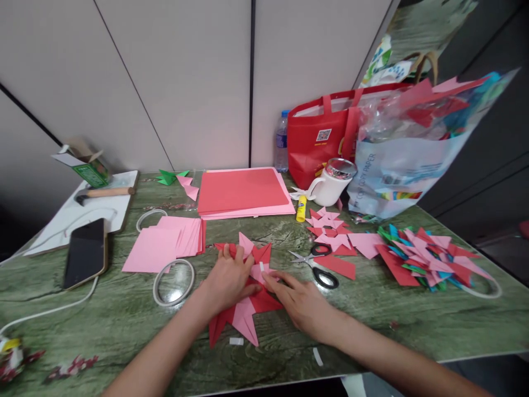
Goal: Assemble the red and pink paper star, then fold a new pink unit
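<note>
A folded paper star (pixel 244 317) in red and pink lies on the table in front of me, partly covered by my hands. My left hand (pixel 229 275) is closed on its left side, fingers bent over the upper points and thumb reaching toward the middle. From the right, my right hand (pixel 300 300) grips the star's edge, its fingertips touching the paper beside a small white strip (pixel 262 267). The undersides of both hands are hidden. Two more white strips, one just below the star (pixel 236 341) and another farther right (pixel 318 357), lie on the tabletop.
Black-handled scissors (pixel 324 277) lie right of my hands, near a glue stick (pixel 301 209) and a mug (pixel 328 187). Tape rolls (pixel 155 295), pink squares (pixel 151 249) and a phone (pixel 85 253) are leftward. Paper sheets (pixel 243 190) lie behind; folded stars (pixel 430 256) are piled right.
</note>
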`<action>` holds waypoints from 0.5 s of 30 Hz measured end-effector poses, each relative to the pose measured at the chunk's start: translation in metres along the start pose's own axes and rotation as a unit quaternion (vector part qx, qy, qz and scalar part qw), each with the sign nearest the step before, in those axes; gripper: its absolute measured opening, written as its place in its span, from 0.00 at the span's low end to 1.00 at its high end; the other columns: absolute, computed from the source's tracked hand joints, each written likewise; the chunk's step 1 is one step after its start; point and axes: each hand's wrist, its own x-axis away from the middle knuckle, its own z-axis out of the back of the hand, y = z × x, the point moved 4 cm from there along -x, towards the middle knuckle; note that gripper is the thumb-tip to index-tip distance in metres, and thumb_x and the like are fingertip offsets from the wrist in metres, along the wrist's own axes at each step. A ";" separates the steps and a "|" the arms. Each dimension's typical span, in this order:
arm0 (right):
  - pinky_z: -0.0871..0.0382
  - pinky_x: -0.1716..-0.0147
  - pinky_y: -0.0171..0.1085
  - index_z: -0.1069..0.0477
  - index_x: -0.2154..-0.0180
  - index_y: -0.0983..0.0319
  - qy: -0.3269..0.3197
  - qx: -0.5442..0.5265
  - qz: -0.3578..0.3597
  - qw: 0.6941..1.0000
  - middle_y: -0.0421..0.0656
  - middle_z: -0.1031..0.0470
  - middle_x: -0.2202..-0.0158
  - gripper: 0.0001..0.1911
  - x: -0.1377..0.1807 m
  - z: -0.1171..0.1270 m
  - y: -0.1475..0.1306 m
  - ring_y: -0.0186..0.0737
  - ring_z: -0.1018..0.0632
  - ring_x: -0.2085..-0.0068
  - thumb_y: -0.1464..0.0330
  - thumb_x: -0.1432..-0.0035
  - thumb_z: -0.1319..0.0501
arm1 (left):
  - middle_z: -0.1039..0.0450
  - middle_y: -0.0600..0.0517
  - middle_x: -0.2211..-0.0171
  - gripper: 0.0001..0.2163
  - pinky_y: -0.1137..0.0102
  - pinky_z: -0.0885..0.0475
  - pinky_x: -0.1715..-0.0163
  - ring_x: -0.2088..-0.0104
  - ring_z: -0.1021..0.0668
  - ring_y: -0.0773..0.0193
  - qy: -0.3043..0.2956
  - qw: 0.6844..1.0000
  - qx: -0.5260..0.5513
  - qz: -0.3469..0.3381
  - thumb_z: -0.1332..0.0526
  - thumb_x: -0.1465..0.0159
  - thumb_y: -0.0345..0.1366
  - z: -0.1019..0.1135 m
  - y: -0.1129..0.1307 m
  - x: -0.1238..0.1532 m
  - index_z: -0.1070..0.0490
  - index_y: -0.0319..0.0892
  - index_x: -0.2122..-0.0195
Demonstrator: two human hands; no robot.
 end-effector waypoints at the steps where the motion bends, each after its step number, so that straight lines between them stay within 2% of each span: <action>1: 0.31 0.69 0.35 0.62 0.36 0.68 0.003 -0.009 -0.005 1.000 0.52 0.37 0.42 0.41 0.000 0.001 0.001 0.46 0.36 0.43 0.83 0.52 0.50 | 0.34 0.38 0.55 0.24 0.53 0.35 0.55 0.52 0.30 0.40 0.002 1.000 -0.001 -0.001 0.43 0.41 0.52 0.000 0.000 0.000 0.34 0.38 0.52; 8: 0.30 0.63 0.37 0.68 0.36 0.65 0.069 -0.083 -0.020 0.994 0.46 0.25 0.54 0.41 -0.007 0.020 0.005 0.42 0.28 0.52 0.81 0.46 0.50 | 0.33 0.36 0.54 0.26 0.53 0.36 0.55 0.54 0.28 0.43 -0.004 1.000 0.003 -0.005 0.43 0.42 0.52 0.002 0.000 0.000 0.35 0.37 0.49; 11: 0.29 0.64 0.36 0.67 0.35 0.63 0.098 -0.101 -0.023 0.990 0.44 0.24 0.58 0.38 -0.010 0.024 0.006 0.41 0.26 0.56 0.77 0.42 0.48 | 0.33 0.36 0.54 0.27 0.53 0.35 0.55 0.54 0.28 0.43 -0.003 1.000 0.005 -0.009 0.42 0.42 0.53 0.002 -0.001 0.000 0.35 0.38 0.49; 15: 0.29 0.65 0.37 0.69 0.36 0.61 0.124 -0.122 -0.028 0.984 0.42 0.23 0.60 0.42 -0.011 0.022 0.008 0.41 0.26 0.55 0.73 0.41 0.44 | 0.33 0.36 0.54 0.27 0.54 0.35 0.55 0.54 0.28 0.44 0.007 1.000 -0.001 -0.019 0.43 0.42 0.53 0.001 -0.002 0.000 0.35 0.37 0.49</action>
